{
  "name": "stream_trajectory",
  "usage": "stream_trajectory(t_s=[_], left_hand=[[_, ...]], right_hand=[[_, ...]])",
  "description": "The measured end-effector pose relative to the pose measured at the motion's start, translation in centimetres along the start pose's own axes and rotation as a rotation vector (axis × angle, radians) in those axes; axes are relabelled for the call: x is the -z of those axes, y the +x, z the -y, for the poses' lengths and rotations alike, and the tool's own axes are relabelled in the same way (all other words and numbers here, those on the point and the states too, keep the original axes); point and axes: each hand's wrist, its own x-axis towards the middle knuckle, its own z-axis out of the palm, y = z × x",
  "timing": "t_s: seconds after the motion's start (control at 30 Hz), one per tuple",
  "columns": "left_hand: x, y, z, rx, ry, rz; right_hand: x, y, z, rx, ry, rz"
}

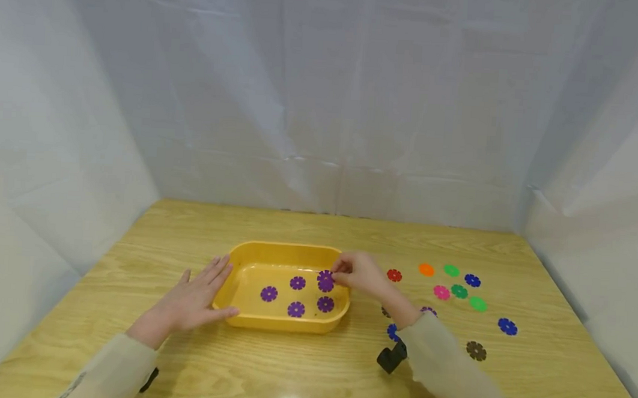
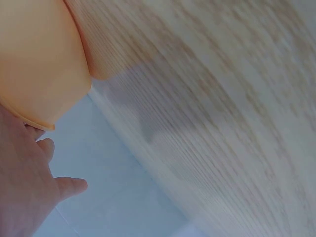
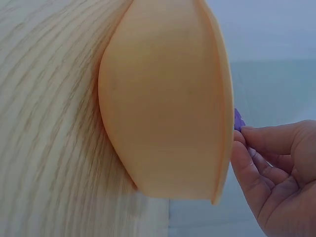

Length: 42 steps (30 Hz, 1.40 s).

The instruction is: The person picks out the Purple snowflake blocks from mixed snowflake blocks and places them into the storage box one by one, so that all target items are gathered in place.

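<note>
A yellow tray [image 1: 277,323] holds several purple notched flower discs [image 1: 296,309] lying flat on its bottom. Above the tray's right end, my right hand [image 1: 361,275] pinches another purple flower disc [image 1: 325,277] between thumb and fingertips. In the head view that disc overlaps a purple one lower in the tray. The right wrist view shows the held disc [image 3: 239,120] partly hidden behind the tray wall [image 3: 163,98]. My left hand [image 1: 194,303] rests on the tray's left rim with its fingers spread straight. The left wrist view catches its fingers [image 2: 71,186] beside the rim.
Loose flower discs are scattered on the wooden table [image 1: 309,379] to the right: red [image 1: 394,275], orange [image 1: 426,269], pink [image 1: 441,292], blue [image 1: 507,326], brown [image 1: 476,351] and several greens [image 1: 478,303]. My right forearm partly covers a few. Pale sheeting [image 1: 324,103] surrounds the table's back and sides.
</note>
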Motion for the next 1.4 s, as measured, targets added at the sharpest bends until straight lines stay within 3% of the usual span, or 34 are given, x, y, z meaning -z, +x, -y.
stream_trajectory(t_s=[0.37,0.63,1.07,1.4], left_hand=[[-0.1,0.0,0.0,0.003,-0.011,0.002],[0.0,-0.1,0.1,0.010,-0.012,0.010],[-0.1,0.0,0.1,0.005,-0.012,0.012],[-0.1,0.0,0.0,0.000,-0.014,0.018]], right_hand=[[-1.8,1.4,1.1,-0.035,-0.032,0.041],[-2.3,1.8,1.1,-0.012,-0.028,0.055],[-2.3,1.6,1.1,-0.017,-0.025,0.041],[-1.2,0.2,0.8,-0.005,-0.018,-0.020]])
